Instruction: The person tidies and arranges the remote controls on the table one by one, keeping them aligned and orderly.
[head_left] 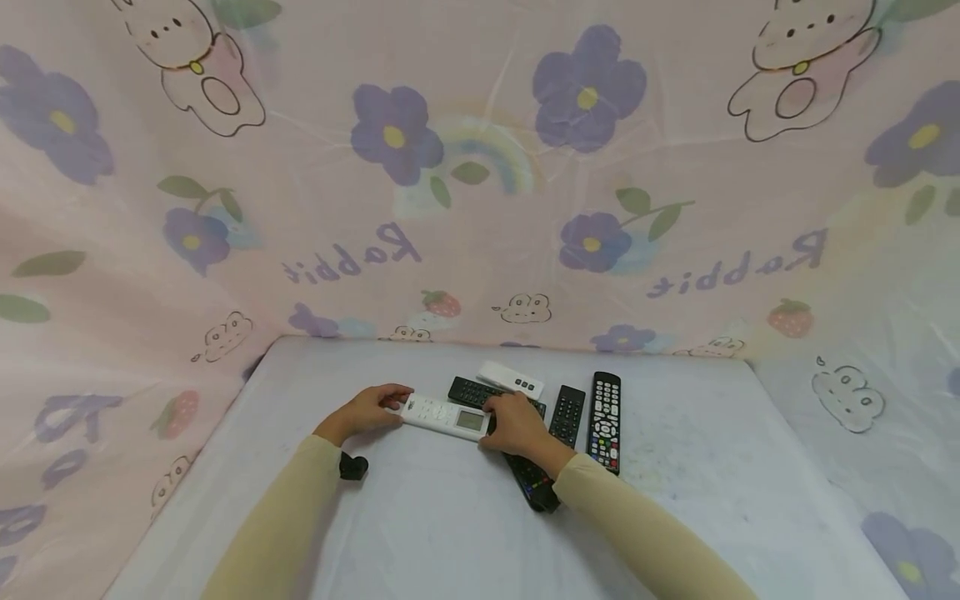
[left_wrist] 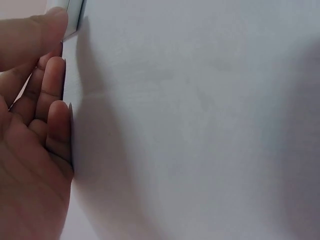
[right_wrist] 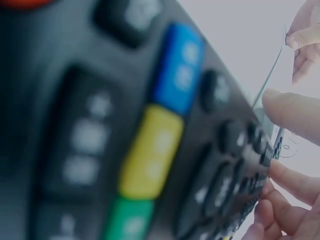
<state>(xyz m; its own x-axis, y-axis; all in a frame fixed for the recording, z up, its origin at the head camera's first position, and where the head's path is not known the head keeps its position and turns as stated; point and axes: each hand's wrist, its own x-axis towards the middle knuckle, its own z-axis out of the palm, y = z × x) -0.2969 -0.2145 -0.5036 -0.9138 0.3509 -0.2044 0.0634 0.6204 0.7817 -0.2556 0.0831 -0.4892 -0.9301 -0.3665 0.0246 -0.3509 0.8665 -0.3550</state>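
The left hand [head_left: 366,410] is pinching the nine o'clock end of the white display remote [head_left: 442,417], its thumb and fingers parted by the remote's width; the right hand [head_left: 519,427] is likewise gripping the three o'clock end. A black remote [head_left: 531,481] is lying toward four o'clock.

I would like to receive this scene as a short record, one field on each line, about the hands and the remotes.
Left hand: pinches left end of white remote with display
Right hand: grips its right end
Display screen: near the right hand
Small white remote: farther back on the tabletop
Rightmost black remote: face up, buttons visible
Black remote below right hand: partly hidden
Surface: white tabletop
Backdrop: curtain with flowers and rabbits
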